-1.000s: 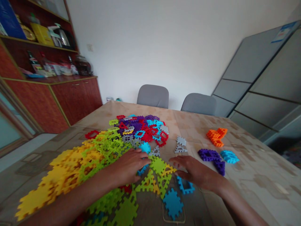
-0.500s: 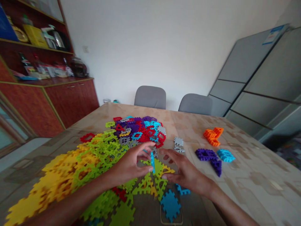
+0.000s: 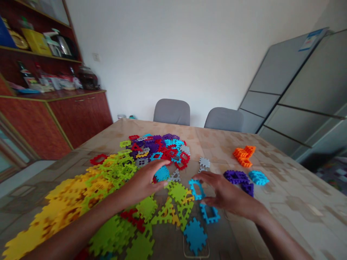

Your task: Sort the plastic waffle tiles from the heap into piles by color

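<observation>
1. Look at the left hand (image 3: 143, 182), curled in front of the heap of red and purple plastic pieces (image 3: 159, 148). Its fingers and thumb are cupped over a flat cyan waffle tile (image 3: 162, 174) with notched edges; can't tell if it's truly gripped!
2. The right hand (image 3: 227, 193) is open and empty, fingers spread, right by a hollow cyan frame (image 3: 193, 189) with crenellated edges.
3. Nearer the camera than the heap, a second hollow cyan frame (image 3: 210, 220) and a solid blue tile (image 3: 195, 236) lie flat, beside lime-green triangles (image 3: 168, 213).
4. Left of the heap, a yellow and green fan of overlapping tiles (image 3: 81, 195) spreads across the desk (image 3: 298, 213).
5. Right of the heap sit grey notched pieces (image 3: 204, 164), then chunky orange (image 3: 242, 157), purple (image 3: 235, 177) and cyan (image 3: 258, 177) interlocked clusters.
</observation>
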`<action>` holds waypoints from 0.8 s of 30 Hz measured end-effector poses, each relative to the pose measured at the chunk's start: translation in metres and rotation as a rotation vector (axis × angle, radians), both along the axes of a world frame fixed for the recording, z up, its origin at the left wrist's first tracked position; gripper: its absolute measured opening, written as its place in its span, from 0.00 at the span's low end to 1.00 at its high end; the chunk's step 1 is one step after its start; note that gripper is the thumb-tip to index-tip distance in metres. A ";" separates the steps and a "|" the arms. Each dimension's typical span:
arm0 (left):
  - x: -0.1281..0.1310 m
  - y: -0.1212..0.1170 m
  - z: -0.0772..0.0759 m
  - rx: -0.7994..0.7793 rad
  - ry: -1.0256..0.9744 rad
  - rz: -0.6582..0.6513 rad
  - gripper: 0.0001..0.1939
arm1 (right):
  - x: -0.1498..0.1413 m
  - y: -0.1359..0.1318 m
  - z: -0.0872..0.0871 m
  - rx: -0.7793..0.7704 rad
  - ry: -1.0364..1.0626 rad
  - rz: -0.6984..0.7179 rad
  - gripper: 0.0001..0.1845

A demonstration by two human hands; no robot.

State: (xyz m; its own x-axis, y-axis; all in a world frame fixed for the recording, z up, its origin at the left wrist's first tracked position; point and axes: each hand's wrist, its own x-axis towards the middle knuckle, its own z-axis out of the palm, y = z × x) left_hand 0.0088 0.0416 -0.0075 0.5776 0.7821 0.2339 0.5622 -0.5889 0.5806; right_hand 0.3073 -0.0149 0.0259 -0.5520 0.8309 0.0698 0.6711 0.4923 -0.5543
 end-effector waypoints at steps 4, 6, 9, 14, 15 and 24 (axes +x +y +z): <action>-0.004 0.015 -0.021 0.029 0.093 0.064 0.31 | 0.032 -0.008 0.005 -0.099 -0.135 -0.074 0.32; -0.003 0.016 -0.028 0.036 0.125 0.062 0.32 | 0.036 -0.015 0.004 -0.180 -0.181 -0.083 0.30; -0.005 0.015 -0.029 0.035 0.133 0.041 0.32 | 0.034 -0.025 -0.001 -0.243 -0.161 -0.074 0.29; -0.017 0.020 -0.012 -0.019 0.092 -0.018 0.18 | 0.036 -0.031 -0.016 -0.232 -0.138 -0.049 0.30; -0.020 0.022 -0.007 -0.031 0.079 -0.016 0.15 | 0.037 -0.031 -0.019 -0.222 -0.142 -0.048 0.30; -0.027 0.017 0.011 -0.147 0.063 -0.090 0.16 | 0.033 -0.031 -0.026 -0.146 -0.135 -0.031 0.28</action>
State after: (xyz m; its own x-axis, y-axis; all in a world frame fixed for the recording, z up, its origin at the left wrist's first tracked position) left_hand -0.0177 0.0581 0.0032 0.6564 0.7500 0.0817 0.5494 -0.5494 0.6295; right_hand 0.3404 -0.0462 0.0004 -0.5220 0.8437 -0.1253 0.7576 0.3912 -0.5224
